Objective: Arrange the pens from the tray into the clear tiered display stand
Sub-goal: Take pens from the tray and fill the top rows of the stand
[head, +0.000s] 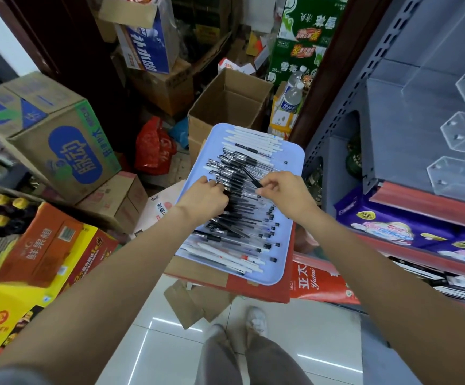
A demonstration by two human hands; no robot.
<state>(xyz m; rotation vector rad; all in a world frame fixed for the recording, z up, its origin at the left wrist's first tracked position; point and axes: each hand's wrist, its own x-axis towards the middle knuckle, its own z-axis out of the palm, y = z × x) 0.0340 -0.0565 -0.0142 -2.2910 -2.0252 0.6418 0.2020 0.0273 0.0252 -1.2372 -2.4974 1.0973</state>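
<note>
**Both hands in the pen pile, stand not yet loaded**

The left hand (207, 200) curls its fingers round a bunch of black-capped pens (239, 215) in the middle of the pale blue tray (292, 154). The right hand (284, 194) pinches a single black pen (252, 177) between thumb and fingertips, its tip raised off the heap.

The main risk, as I judge it, is a spill. The tray sits on a red carton (259, 287) rather than a steady surface, and the pens lie loosely stacked and crossed, so pulling a bundle out sideways could drag neighbours over the low rim onto the floor. A fistful that is too large could also splay and drop pens on the way to the clear tiered display stand (464, 126) (well apart, on the shelf to the right).

The pens are slim: clear barrels with black caps and grips in the centre, white-barrelled ones at the far and near ends. The stand's hexagonal compartments look empty.
</note>
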